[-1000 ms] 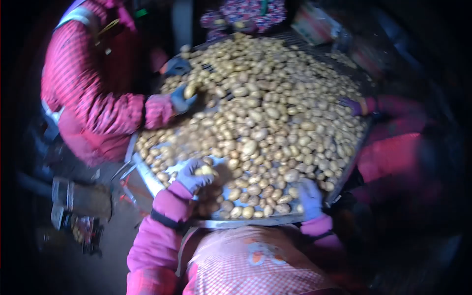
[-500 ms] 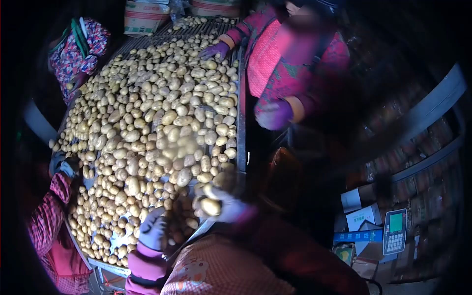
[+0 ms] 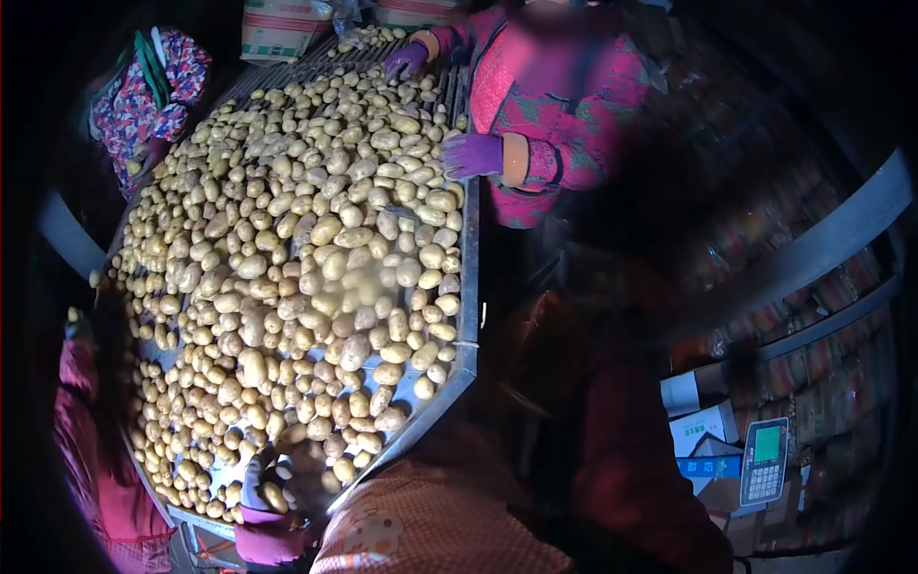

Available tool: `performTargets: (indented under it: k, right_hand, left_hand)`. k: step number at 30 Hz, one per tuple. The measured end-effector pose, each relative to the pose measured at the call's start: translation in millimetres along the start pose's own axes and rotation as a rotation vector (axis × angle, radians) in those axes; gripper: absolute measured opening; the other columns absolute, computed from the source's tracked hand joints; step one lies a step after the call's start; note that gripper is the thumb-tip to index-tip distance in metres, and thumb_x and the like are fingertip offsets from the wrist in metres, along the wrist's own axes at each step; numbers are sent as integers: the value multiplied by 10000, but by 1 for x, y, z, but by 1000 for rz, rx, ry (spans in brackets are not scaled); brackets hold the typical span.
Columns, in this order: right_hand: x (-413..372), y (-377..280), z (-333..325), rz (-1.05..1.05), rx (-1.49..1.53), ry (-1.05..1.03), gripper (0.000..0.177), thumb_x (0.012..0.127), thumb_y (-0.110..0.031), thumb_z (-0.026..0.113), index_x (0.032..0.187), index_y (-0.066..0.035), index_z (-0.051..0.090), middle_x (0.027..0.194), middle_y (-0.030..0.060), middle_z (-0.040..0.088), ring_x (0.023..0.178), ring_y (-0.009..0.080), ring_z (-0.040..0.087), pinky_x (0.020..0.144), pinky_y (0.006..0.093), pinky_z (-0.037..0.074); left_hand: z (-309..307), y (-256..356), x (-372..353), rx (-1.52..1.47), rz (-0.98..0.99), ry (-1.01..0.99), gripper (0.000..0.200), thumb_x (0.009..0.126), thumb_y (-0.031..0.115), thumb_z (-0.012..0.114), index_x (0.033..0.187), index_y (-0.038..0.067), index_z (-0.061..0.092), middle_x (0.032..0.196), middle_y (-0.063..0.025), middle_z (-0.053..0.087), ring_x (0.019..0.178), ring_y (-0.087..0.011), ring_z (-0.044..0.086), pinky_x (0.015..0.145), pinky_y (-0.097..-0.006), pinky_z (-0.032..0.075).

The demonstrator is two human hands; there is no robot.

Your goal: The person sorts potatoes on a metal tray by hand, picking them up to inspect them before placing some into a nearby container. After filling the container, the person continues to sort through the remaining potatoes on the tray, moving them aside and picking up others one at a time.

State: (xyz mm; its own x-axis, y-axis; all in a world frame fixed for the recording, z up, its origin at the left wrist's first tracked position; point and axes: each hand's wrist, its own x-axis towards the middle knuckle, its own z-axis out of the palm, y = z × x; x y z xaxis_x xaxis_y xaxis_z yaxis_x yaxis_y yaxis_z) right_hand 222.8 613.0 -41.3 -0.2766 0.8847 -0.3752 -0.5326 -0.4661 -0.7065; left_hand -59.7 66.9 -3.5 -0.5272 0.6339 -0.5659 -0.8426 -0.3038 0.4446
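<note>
Many potatoes [image 3: 253, 368] cover the sorting table [image 3: 469, 306], spread over its slatted top. At the near end, my left hand [image 3: 252, 488], in a grey-purple glove, curls around a potato [image 3: 273, 496] beside other potatoes close to the table's edge. My right sleeve [image 3: 626, 459] reaches out over the dark area to the right of the table. The right hand at its end is lost in the darkness, so its fingers cannot be made out.
Across the table, a co-worker's purple gloves [image 3: 473, 155] rest at the potatoes. Another person's sleeve [image 3: 78, 368] is at the left edge, and a person in a patterned garment [image 3: 143, 105] is at the far left. Cartons [image 3: 282, 29] stand behind; a scale display [image 3: 765, 461] sits lower right.
My right hand, which held potatoes over the near corner, has swung right into the dark. My left hand has moved down and left. The co-worker opposite has brought a glove onto the table edge.
</note>
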Motion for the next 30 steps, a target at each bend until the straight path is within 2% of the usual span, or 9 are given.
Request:
performTargets:
  k: [3, 4, 5, 6, 8, 10, 15, 20, 30]
  right_hand:
    - [20, -8, 21, -55, -97, 7, 365, 973, -353, 511, 1255, -123, 538, 1093, 92, 611, 976, 269, 602, 855, 437, 503]
    - [26, 4, 19, -42, -115, -50, 369, 970, -347, 518, 1261, -121, 537, 1098, 90, 611, 981, 267, 602, 850, 431, 502]
    - [35, 18, 19, 5, -88, -199, 373, 968, -341, 526, 1267, -119, 535, 1103, 89, 611, 985, 265, 601, 846, 424, 502]
    - [54, 18, 15, 165, 37, -530, 378, 966, -336, 533, 1273, -117, 534, 1108, 88, 612, 990, 263, 601, 842, 417, 502]
    - [88, 35, 48, 796, 233, -1370, 388, 961, -324, 548, 1285, -112, 531, 1119, 85, 612, 999, 260, 600, 833, 404, 501]
    - [-39, 55, 165, -94, -919, -342, 399, 959, -331, 561, 1273, -84, 537, 1127, 76, 619, 963, 217, 604, 822, 356, 503]
    - [-122, 214, 262, -273, -1128, -1133, 301, 922, -131, 628, 1196, -12, 595, 1099, 80, 635, 970, 144, 580, 868, 277, 479]
    - [-206, 324, 303, -1113, -1579, -1727, 606, 835, -321, 571, 1397, -144, 429, 1391, 103, 453, 1254, 314, 431, 1023, 495, 353]
    - [-286, 345, 261, -938, -1899, -2250, 627, 803, -174, 578, 1407, -229, 417, 1379, 51, 464, 1262, 269, 413, 922, 526, 439]
  left_hand:
    - [11, -1, -10, 81, 72, 197, 431, 923, 374, 492, 1191, 48, 579, 946, -125, 661, 797, -256, 649, 706, -442, 541]
    - [-7, 5, -10, -242, -88, -315, 388, 903, 389, 508, 1082, 56, 596, 898, -103, 636, 828, -252, 635, 757, -442, 535]
    - [60, 7, -32, 0, 128, 191, 336, 895, 391, 512, 982, 75, 589, 838, -80, 585, 800, -251, 600, 745, -436, 525]
    - [-22, 1, -6, -248, 68, -286, 331, 888, 373, 516, 993, 67, 584, 881, -99, 592, 846, -291, 593, 781, -430, 517]
    - [-55, -1, -8, -308, 38, -169, 464, 883, 355, 528, 1171, -6, 569, 968, -131, 630, 850, -282, 607, 666, -379, 536]
    - [-49, 3, -26, -207, 172, -94, 519, 942, 330, 466, 1324, -20, 473, 1185, -204, 591, 936, -327, 615, 722, -368, 555]
    - [-39, -7, -56, -396, 290, -116, 385, 963, 191, 523, 1341, 124, 490, 1266, -180, 563, 1102, -386, 594, 794, -430, 567]
    - [-74, -23, -78, -371, 400, -153, 478, 941, 238, 586, 1385, 155, 433, 1236, -149, 578, 1043, -336, 637, 786, -413, 571]
    - [-76, -23, -77, -491, 464, -25, 503, 972, 391, 499, 1382, 120, 391, 1279, -183, 556, 1000, -371, 658, 870, -485, 554]
